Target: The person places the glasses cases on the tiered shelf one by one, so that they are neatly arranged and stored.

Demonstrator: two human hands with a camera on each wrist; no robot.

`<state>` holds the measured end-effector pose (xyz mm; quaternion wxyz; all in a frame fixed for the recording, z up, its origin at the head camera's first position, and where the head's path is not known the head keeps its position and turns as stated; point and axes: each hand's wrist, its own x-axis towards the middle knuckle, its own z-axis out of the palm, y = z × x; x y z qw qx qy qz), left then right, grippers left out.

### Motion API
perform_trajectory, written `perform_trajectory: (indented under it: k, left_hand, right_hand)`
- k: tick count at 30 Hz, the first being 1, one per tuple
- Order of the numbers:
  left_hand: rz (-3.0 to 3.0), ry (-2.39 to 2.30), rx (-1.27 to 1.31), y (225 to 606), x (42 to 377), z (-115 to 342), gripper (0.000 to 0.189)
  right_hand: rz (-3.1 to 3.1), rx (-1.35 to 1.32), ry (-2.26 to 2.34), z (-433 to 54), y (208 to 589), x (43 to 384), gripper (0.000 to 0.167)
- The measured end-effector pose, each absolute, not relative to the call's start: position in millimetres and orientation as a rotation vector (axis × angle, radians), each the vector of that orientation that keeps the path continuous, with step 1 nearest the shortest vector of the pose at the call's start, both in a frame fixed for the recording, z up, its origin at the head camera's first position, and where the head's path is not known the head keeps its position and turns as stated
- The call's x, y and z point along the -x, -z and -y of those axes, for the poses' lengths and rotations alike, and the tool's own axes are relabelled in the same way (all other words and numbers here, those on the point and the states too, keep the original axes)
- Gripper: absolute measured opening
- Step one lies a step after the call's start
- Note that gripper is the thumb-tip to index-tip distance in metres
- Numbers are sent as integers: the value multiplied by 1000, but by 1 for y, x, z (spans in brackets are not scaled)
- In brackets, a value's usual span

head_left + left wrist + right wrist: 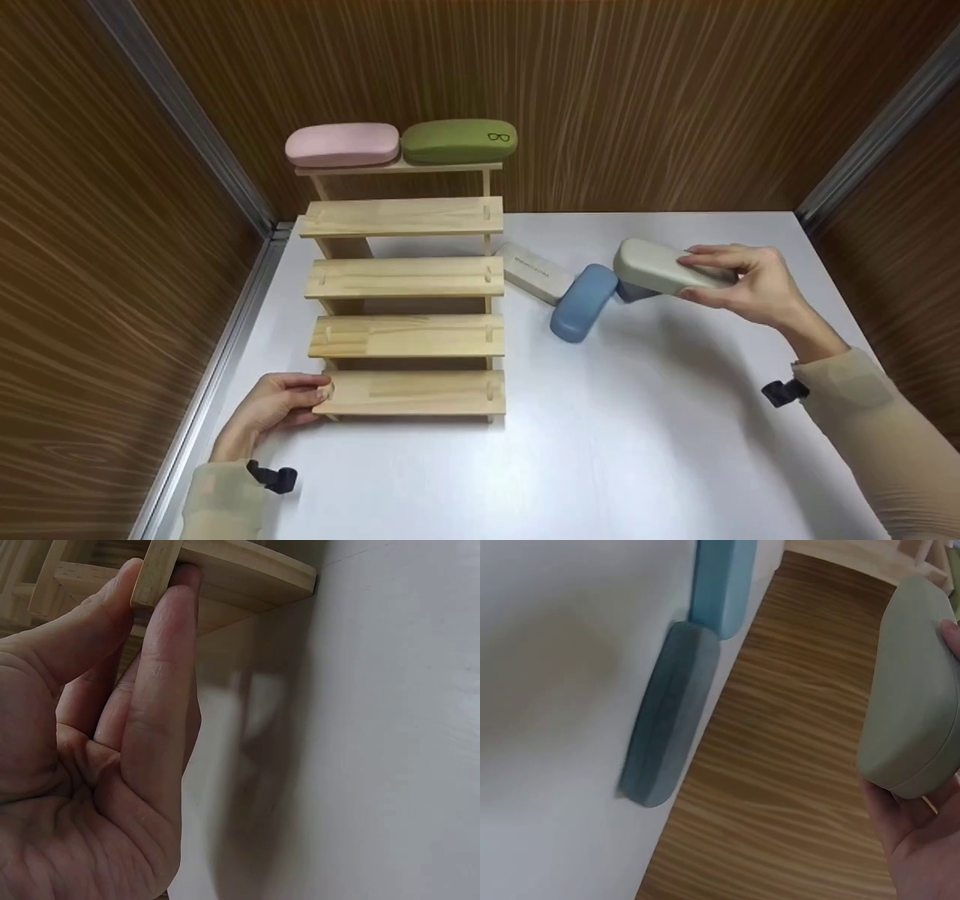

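My left hand (274,405) pinches the left end of the lowest board of a wooden tiered rack (420,391); in the left wrist view, thumb and fingers lie on either side of the board's end (156,574). My right hand (757,285) holds a pale grey-green glasses case (652,264) above the table, thumb and fingers around its right end. Beneath it lies a darker blue-grey case (670,716), mostly hidden in the head view. Beside that rests a blue case (585,304), touching a white box-shaped case (536,271).
On the rack's top tier sit a pink case (343,145) and a green case (460,141) with a glasses print. Brown wood-grain panels (600,97) enclose the white table (540,465) at the back and both sides.
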<state>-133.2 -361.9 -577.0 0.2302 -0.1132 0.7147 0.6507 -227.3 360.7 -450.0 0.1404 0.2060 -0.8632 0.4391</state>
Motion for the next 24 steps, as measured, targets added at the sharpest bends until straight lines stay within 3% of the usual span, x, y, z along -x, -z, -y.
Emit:
perform_trajectory:
  k: [24]
  left_hand:
    - [-1904,-1828,278,580,135,364,24]
  right_hand:
    - [2523,-681,-1252,-275,412,236,42]
